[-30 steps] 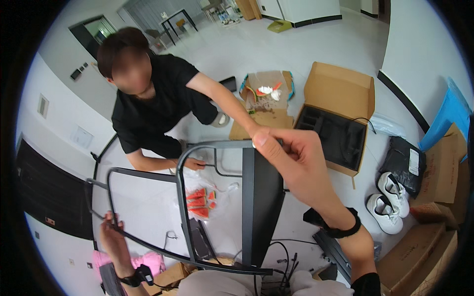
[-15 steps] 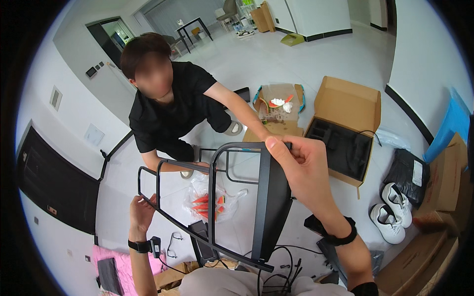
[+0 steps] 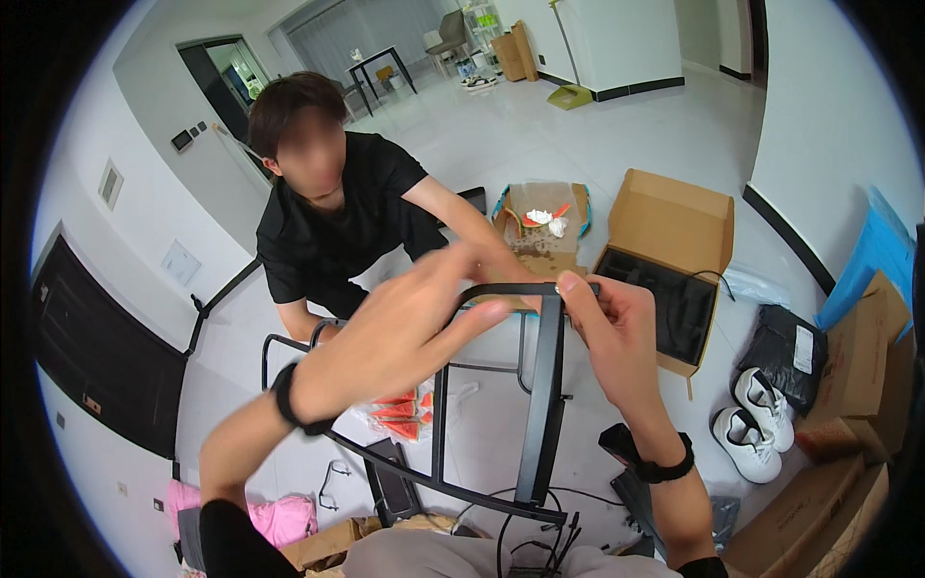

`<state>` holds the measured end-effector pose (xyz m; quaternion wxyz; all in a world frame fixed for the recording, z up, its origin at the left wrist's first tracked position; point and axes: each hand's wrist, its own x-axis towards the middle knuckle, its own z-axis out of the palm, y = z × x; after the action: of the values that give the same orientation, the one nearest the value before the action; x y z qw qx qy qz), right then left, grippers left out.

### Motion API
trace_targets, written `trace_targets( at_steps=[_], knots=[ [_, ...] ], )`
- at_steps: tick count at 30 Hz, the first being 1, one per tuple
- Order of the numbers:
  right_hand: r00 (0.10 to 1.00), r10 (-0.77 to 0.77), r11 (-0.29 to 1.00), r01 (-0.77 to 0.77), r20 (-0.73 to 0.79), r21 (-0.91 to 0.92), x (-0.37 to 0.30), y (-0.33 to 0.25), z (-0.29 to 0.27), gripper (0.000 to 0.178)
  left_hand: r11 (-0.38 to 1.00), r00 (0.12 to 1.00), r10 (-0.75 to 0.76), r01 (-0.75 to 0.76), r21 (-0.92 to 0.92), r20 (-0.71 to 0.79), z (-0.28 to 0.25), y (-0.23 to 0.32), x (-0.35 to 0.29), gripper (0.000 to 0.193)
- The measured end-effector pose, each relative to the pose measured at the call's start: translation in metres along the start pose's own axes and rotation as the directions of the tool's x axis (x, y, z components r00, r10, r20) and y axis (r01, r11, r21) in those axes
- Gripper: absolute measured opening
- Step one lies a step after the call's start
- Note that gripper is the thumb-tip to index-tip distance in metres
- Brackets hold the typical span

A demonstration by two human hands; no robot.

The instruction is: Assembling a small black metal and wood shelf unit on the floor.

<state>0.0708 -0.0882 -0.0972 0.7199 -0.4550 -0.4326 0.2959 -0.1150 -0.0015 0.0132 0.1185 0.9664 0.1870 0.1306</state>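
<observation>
A black metal tube rack (image 3: 541, 414) with a broad flat bar on its right side is held up in front of me. My right hand (image 3: 617, 328) pinches its upper right corner, thumb on top. My left hand (image 3: 385, 337), slightly smeared by motion, passes above the rack's top rail with thumb and fingers apart, gripping nothing I can see. Across from me a person in black (image 3: 337, 193) crouches. One of their arms (image 3: 472, 222) stretches toward the rack's top, its hand hidden behind mine and the rack. Their other hand is hidden too.
Watermelon slices (image 3: 397, 420) on a plastic bag lie on the floor below. Beyond are an open box with black foam (image 3: 670, 299) and a carton with rinds (image 3: 544, 207). White shoes (image 3: 756, 424), cardboard boxes (image 3: 848, 366), cables (image 3: 568, 549) and glasses (image 3: 330, 485) lie around.
My left hand has left the rack's lower left tube and swung up and right to its top rail. The rack's broad bar has shifted slightly right and turned more upright.
</observation>
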Motion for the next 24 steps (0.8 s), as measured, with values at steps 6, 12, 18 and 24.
trace_targets(
  at_steps=[6,12,18,24],
  knots=[
    [0.998,-0.054,0.998,0.053,-0.037,-0.033,-0.002,-0.002,0.004,0.036,0.965,0.969,0.042,0.024,-0.262,0.242,0.027,-0.008,0.047,0.044],
    [1.0,0.007,1.0,-0.007,0.013,-0.001,-0.002,-0.01,0.006,0.032,0.946,0.959,0.08,0.014,-0.325,0.272,0.023,-0.015,0.049,0.053],
    [0.999,0.036,0.999,-0.036,-0.005,0.002,-0.004,-0.004,-0.001,0.03,0.909,0.938,0.122,0.026,-0.415,0.324,0.025,-0.018,0.053,0.041],
    [0.999,0.036,0.999,-0.036,0.005,0.037,0.0,-0.001,0.002,0.032,0.922,0.914,0.125,0.037,-0.386,0.386,0.019,-0.022,0.056,0.042]
  ],
)
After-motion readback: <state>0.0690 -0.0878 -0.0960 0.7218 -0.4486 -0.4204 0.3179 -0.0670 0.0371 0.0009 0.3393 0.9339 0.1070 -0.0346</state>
